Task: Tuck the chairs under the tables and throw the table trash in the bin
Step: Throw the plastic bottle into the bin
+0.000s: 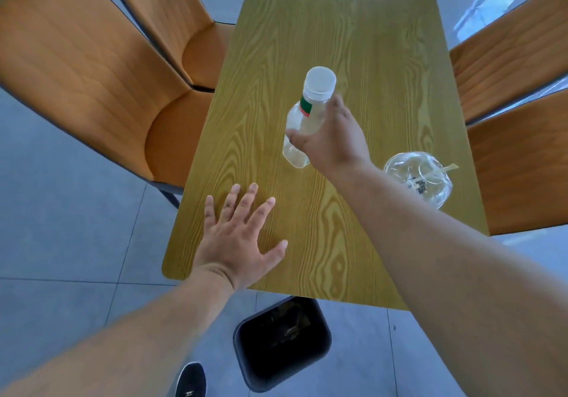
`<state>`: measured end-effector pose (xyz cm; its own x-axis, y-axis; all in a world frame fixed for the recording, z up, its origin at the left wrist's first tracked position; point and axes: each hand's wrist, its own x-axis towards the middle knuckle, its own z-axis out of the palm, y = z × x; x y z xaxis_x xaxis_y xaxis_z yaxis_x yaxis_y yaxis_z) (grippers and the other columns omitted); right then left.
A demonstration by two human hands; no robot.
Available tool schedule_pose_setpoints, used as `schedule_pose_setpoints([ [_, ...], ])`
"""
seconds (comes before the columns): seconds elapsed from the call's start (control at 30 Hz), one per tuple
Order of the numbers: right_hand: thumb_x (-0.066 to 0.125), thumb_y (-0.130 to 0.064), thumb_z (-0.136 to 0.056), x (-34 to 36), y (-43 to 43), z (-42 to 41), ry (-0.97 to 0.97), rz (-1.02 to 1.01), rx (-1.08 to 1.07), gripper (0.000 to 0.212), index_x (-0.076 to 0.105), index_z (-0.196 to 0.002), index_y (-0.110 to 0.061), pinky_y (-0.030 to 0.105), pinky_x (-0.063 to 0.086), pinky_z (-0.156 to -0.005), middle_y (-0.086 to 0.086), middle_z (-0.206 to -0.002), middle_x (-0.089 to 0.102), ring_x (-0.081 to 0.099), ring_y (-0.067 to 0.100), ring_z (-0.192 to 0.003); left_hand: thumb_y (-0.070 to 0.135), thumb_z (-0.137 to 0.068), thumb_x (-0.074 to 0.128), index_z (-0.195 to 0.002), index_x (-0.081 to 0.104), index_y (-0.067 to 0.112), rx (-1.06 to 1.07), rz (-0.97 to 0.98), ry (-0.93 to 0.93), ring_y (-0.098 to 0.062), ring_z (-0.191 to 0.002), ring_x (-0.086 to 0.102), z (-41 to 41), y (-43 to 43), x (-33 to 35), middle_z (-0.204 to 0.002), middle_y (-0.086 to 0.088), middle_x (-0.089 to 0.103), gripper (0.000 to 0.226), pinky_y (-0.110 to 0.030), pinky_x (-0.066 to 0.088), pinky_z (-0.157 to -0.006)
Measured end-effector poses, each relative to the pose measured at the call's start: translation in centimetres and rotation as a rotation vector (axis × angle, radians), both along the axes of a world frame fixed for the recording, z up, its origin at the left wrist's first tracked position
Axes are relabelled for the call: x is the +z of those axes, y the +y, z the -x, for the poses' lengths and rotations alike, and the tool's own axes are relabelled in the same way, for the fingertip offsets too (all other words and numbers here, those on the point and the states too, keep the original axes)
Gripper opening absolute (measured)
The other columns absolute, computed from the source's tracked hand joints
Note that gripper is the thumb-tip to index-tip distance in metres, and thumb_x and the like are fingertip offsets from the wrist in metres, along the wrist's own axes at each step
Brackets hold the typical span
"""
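Observation:
My right hand (332, 138) is wrapped around a clear plastic bottle (302, 114) with a white cap and a green-red label, tilted above the wooden table (338, 28). Fingers spread, my left hand (238, 240) lies flat on the table near its front left corner and holds nothing. A black bin (281, 341) with some trash inside stands on the floor just below the table's front edge. Two orange chairs stand on the left, the nearer one (92, 68) and the farther one (178, 18), with their seats partly under the table.
A clear glass ashtray (418, 178) holding dark bits and a thin stick sits near the table's right edge. Two more orange chairs (516, 104) stand along the right side. Grey tiled floor surrounds the table, and my black shoe (190, 381) shows at the bottom.

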<state>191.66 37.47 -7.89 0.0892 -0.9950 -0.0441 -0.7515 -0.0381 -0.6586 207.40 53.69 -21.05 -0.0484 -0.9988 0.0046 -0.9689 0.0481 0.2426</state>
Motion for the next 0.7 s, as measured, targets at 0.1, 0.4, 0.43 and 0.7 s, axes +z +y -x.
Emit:
schedule_pose_setpoints([
  [0.1,0.079,-0.044,-0.083,-0.5,1.7,0.5,0.013,0.006,0.007,0.063,0.046,-0.130,-0.018,0.042,0.051,-0.086,-0.002,-0.121,0.061,0.061,0.023,-0.103,0.084,-0.089,0.032,-0.160,0.025,0.040,0.001,0.000,-0.003,-0.025,-0.160,-0.005,0.0,0.0,-0.1,-0.174,0.000,0.011,0.083,-0.068,0.001,-0.123],
  [0.4,0.079,-0.052,-0.078,-1.2,18.4,5.5,0.010,-0.025,0.013,0.061,0.053,-0.129,-0.030,0.032,0.051,-0.081,-0.014,-0.112,0.061,0.059,0.008,-0.097,0.086,-0.088,0.029,-0.158,0.026,0.042,0.018,-0.013,-0.005,-0.025,-0.160,-0.001,0.1,-0.2,0.1,-0.173,0.001,0.014,0.082,-0.066,-0.003,-0.123],
  [0.43,0.079,-0.052,-0.077,-1.3,20.7,5.9,0.005,-0.035,0.027,0.060,0.054,-0.128,-0.033,0.033,0.053,-0.083,-0.016,-0.112,0.061,0.060,0.008,-0.098,0.086,-0.088,0.030,-0.157,0.027,0.042,0.018,-0.016,0.001,-0.025,-0.160,-0.001,0.2,-0.2,0.1,-0.173,0.000,0.014,0.082,-0.066,-0.004,-0.123],
  [0.7,0.073,-0.062,-0.072,-4.3,32.0,8.2,0.057,-0.126,0.132,0.066,0.046,-0.130,-0.042,0.006,0.036,-0.082,-0.025,-0.123,0.054,0.055,0.003,-0.100,0.083,-0.090,0.032,-0.159,0.027,0.039,0.015,-0.027,0.003,-0.027,-0.159,-0.001,0.3,0.0,0.5,-0.174,-0.002,0.012,0.082,-0.066,-0.005,-0.123],
])
